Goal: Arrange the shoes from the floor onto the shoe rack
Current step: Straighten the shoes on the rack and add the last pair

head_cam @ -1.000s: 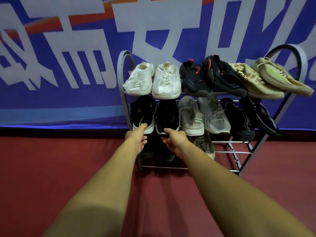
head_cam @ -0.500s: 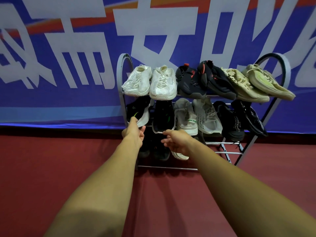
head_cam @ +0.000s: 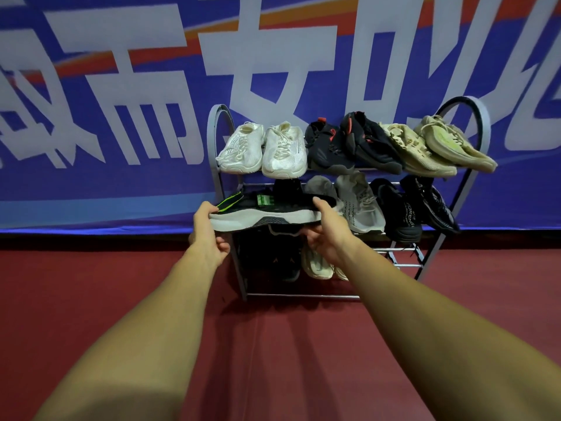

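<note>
Nearest the camera it's just two bare forearms coming up from the bottom corners over the dark red floor (head_cam: 91, 284). Follow them to mid-frame and the left hand (head_cam: 208, 236) and right hand (head_cam: 329, 236) both grip a black sneaker with a thick pale-grey sole and neon-green trim (head_cam: 264, 212). There's one hand at each end, thumbs on top and fingers curled under. The black sneaker is held level and crosswise, sole edge toward the camera, right in front of the left end of the middle shelf. My guess is it takes two hands because it's being turned and re-seated in a tight slot.

Behind it stands the grey metal three-shelf shoe rack with arched ends (head_cam: 214, 141). A second black shoe (head_cam: 287, 188) sits on the middle shelf, beside a grey knit pair (head_cam: 358, 205) and a black mesh pair (head_cam: 413, 208). The top shelf has a white pair (head_cam: 264, 150), a black-and-red pair (head_cam: 349, 144) and a beige pair (head_cam: 431, 147). Down low are some dark shoes (head_cam: 273, 262) and a cream shoe (head_cam: 317, 264). Everything in view is already racked, so I'd call this late tidying. Farthest back is a blue banner with huge white characters (head_cam: 121, 86).

A second ago both black sneakers sat toes-out on that shelf with the hands at their toes. Now one is lifted off and swung sideways.
</note>
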